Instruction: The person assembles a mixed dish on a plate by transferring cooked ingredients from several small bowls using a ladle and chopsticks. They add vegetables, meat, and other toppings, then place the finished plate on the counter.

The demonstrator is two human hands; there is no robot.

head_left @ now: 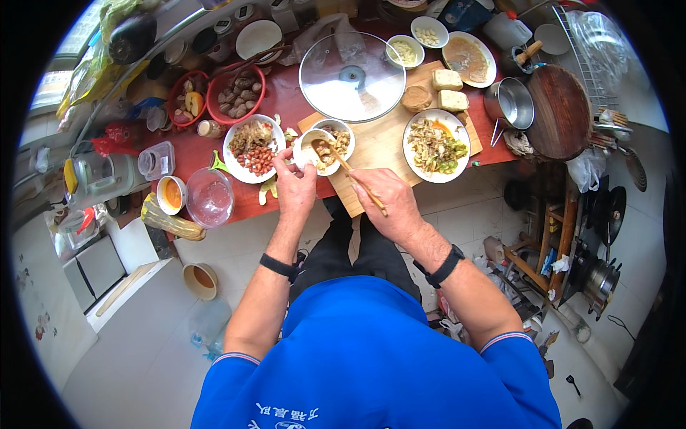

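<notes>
My left hand (295, 184) grips the side of a small white bowl (306, 154), which looks tilted and has brown food in it. A pair of wooden chopsticks (344, 163) is in my right hand (391, 204), tips inside that bowl. Just behind, partly hidden, sits another white bowl (352, 141) with chopped brown food. To the left is a white plate (229, 154) of shredded brown food and reddish dice. To the right, an oval white plate (466, 153) of chopped green and pale food rests on the wooden cutting board (371, 161).
A glass lid (329, 93) lies behind the bowls. Tofu-like blocks (449, 89) sit by the oval plate. A metal pot (516, 104) and round wooden board (557, 114) stand right. Red baskets (259, 100), a clear bowl (210, 198) and a long squash (171, 222) are left.
</notes>
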